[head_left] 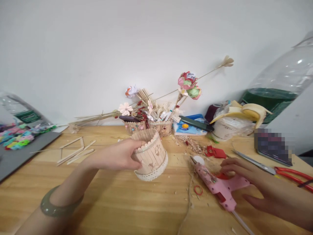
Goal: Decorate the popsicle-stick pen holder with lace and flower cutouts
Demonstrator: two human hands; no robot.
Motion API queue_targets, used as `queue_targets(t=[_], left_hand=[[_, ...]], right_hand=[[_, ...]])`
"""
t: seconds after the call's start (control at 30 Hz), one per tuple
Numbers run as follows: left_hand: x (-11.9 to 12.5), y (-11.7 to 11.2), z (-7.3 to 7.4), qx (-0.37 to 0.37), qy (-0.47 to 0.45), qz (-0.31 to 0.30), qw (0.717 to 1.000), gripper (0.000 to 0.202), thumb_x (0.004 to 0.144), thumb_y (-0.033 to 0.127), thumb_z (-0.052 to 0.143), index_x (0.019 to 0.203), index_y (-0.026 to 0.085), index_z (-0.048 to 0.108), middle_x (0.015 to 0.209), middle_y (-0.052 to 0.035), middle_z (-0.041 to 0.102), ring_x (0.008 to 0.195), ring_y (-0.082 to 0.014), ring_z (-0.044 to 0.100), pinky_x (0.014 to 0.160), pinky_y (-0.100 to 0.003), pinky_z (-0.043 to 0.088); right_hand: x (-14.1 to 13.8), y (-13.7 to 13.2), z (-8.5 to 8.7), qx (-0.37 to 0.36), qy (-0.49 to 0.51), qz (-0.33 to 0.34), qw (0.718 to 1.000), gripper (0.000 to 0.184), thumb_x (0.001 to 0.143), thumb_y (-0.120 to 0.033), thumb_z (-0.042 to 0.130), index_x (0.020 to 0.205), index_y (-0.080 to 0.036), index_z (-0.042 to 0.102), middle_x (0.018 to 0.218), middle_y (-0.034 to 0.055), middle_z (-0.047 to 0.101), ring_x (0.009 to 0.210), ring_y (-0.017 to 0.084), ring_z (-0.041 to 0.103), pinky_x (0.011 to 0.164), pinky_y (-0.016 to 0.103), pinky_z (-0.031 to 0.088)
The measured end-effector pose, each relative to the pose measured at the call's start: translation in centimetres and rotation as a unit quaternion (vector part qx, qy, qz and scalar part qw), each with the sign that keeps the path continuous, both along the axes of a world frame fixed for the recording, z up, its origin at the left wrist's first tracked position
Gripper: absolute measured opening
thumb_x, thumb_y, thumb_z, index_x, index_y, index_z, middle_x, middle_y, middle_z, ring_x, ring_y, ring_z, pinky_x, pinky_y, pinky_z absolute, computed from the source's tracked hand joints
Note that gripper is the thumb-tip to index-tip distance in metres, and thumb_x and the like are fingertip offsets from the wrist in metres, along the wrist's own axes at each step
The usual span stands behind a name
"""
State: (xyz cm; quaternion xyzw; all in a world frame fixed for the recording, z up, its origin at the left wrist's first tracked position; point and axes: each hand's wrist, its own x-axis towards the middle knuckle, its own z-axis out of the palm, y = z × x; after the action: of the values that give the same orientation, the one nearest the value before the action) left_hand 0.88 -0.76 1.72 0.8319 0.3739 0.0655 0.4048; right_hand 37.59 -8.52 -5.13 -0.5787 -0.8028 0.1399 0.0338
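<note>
My left hand (117, 156) grips a small round holder made of popsicle sticks (152, 156), trimmed with white lace at its base and tilted above the wooden table (122, 202). A green jade bangle (57, 209) sits on that wrist. My right hand (254, 181) rests over the handle end of a pink hot glue gun (217, 186) lying on the table, fingers curled onto it. The gun's nozzle points toward the holder, next to a small white disc (199, 160).
Two more stick holders with paper flowers (188, 83) and dried stems stand at the back. Loose sticks (73, 153) lie left; red-handled scissors (281, 171), red scraps, a rubber band (198, 190), twine and shavings lie right. A large plastic bottle (286, 81) stands far right.
</note>
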Motion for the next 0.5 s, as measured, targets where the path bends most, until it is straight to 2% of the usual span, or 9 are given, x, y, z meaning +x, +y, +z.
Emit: queue_targets(t=[0.1,0.23,0.33,0.5], left_hand=[[0.2,-0.3,0.3,0.015,0.019,0.000,1.000,0.032,0.063,0.011,0.051,0.092,0.018,0.064,0.088,0.0001,0.068,0.079,-0.0172,0.061,0.068,-0.021,0.045],[0.6,-1.0,0.2,0.034,0.038,0.010,0.999,0.028,0.063,0.012,0.053,0.087,0.019,0.067,0.085,-0.0004,0.069,0.078,-0.0178,0.061,0.067,-0.020,0.044],[0.7,-1.2,0.0,0.023,0.015,0.053,0.998,0.028,0.063,0.013,0.057,0.088,0.019,0.067,0.086,-0.0004,0.070,0.078,-0.0186,0.062,0.067,-0.021,0.044],[0.9,-0.6,0.1,-0.066,-0.088,0.166,0.980,0.037,0.065,0.015,0.061,0.101,0.018,0.061,0.087,-0.0004,0.070,0.079,-0.0183,0.063,0.065,-0.023,0.047]], right_hand=[[0.5,0.1,0.8,-0.032,0.048,-0.021,0.998,0.026,0.082,-0.035,0.048,0.107,-0.037,0.054,0.122,0.0050,0.054,0.118,0.021,0.046,0.096,0.032,0.039],[-0.3,0.4,1.7,-0.003,0.078,-0.074,0.994,0.020,0.084,-0.041,0.043,0.095,-0.034,0.057,0.107,0.0065,0.061,0.099,0.022,0.057,0.083,0.034,0.045],[-0.8,0.3,1.8,0.021,0.083,-0.101,0.991,0.021,0.083,-0.042,0.042,0.091,-0.033,0.059,0.101,0.0058,0.064,0.094,0.024,0.059,0.080,0.037,0.047],[-1.2,0.7,2.5,0.082,0.091,-0.133,0.984,0.025,0.082,-0.042,0.039,0.087,-0.029,0.060,0.093,0.0069,0.069,0.085,0.025,0.064,0.072,0.035,0.050]])
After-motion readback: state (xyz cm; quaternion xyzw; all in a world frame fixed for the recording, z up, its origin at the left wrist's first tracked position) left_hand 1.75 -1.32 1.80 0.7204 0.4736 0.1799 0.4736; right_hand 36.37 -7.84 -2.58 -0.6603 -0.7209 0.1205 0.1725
